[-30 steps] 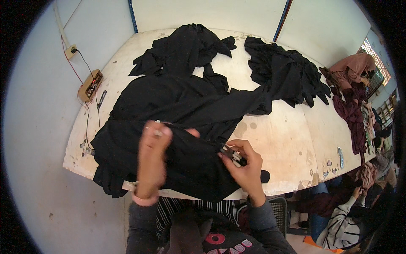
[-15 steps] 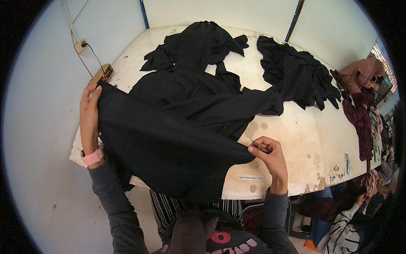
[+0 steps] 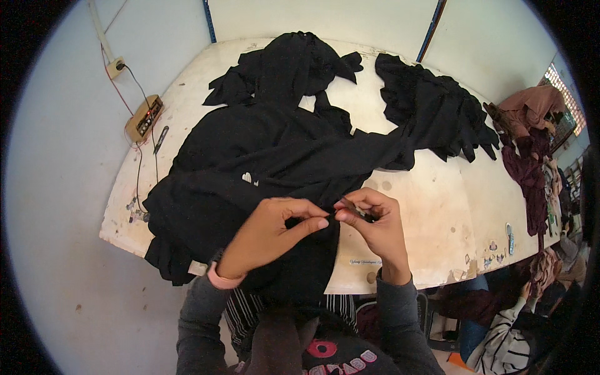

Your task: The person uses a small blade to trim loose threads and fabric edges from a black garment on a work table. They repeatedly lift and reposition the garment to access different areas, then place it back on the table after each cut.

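Black cloth point(image 3: 300, 262) in front of me, draped over the near left part of the counter point(image 3: 425, 219) and hanging past its near edge. My left hand point(image 3: 272, 226) has thumb and forefinger pinched together at the cloth's right edge; my right hand point(image 3: 379, 228) meets it there, fingers curled round a small dark thing point(image 3: 370, 217), mostly hidden, kind not clear. Step in hand, by my judgement: close fingertip work on that edge; the next move calls for a steady left pinch and careful right fingertips. Small white marks point(image 3: 250, 179) on the cloth just beyond my left hand, too small to read. A white tag point(image 3: 198, 269) near left, no legible print. On the counter, right of the cloth, a line of blue script point(image 3: 365, 262), partly legible. Far right of that, a blue-and-white sticker point(image 3: 510, 239), unreadable. Pink-and-white lettering point(image 3: 340, 367) on my dark top, partly cut off. No brand I can make out.
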The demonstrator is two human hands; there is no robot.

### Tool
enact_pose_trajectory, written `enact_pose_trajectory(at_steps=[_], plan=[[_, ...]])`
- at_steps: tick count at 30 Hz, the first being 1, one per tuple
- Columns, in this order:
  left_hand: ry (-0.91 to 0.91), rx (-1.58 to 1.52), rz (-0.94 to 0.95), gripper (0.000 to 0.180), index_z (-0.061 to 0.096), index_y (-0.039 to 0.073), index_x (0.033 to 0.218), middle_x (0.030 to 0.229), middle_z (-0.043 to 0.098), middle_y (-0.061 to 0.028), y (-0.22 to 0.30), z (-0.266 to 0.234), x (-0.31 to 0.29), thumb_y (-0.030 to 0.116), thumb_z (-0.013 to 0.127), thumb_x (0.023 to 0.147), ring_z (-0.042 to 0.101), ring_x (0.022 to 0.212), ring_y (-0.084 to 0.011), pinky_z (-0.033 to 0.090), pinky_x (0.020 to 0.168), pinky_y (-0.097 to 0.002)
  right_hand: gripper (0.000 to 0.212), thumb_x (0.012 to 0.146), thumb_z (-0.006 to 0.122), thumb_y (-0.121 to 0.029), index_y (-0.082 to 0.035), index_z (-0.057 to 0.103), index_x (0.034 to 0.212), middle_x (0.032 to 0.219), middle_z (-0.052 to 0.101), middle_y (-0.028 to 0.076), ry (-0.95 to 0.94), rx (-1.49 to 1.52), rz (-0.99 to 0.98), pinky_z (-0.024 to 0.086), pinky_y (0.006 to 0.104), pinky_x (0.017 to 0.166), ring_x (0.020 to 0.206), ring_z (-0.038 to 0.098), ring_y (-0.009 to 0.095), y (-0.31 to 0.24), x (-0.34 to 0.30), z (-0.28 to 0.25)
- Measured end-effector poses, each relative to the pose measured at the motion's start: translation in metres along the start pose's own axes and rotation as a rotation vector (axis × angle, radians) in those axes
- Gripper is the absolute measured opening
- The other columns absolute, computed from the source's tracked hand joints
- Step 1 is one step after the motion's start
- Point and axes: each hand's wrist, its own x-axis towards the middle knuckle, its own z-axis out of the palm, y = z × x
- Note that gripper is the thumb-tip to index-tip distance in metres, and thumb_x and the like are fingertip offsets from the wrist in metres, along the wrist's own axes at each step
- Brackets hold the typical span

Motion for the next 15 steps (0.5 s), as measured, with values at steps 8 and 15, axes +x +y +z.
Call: enact_pose_trajectory(at_steps=[8, 15], plan=[[0.167, -0.414, -0.110, 0.023, 0.074, 0.000, 0.108, 0.093, 0.072, 0.0016, -0.019, 0.014, -0.002, 0.021, 0.069, 0.100, 0.060, 0.085, -0.0023, 0.045, 0.076, -0.0192, 0.028, 0.090, 0.079, -0.008, 0.000, 0.065, 0.114, 0.100, 0.071, 0.004, 0.182, -0.133, -0.078, 0.050, 0.0220, 0.080, 0.089, 0.064, 0.008, -0.008, -0.018, -0.003], [0.132, -0.508, -0.117, 0.026, 0.074, 0.000, 0.113, 0.094, 0.071, 0.0031, -0.017, 0.017, -0.007, 0.022, 0.070, 0.100, 0.057, 0.084, -0.0013, 0.044, 0.076, -0.0176, 0.020, 0.094, 0.074, -0.006, 0.001, 0.066, 0.111, 0.097, 0.072, 0.005, 0.108, -0.017, -0.081, 0.051, 0.0216, 0.077, 0.086, 0.065, 0.008, 0.007, -0.020, 0.013]])
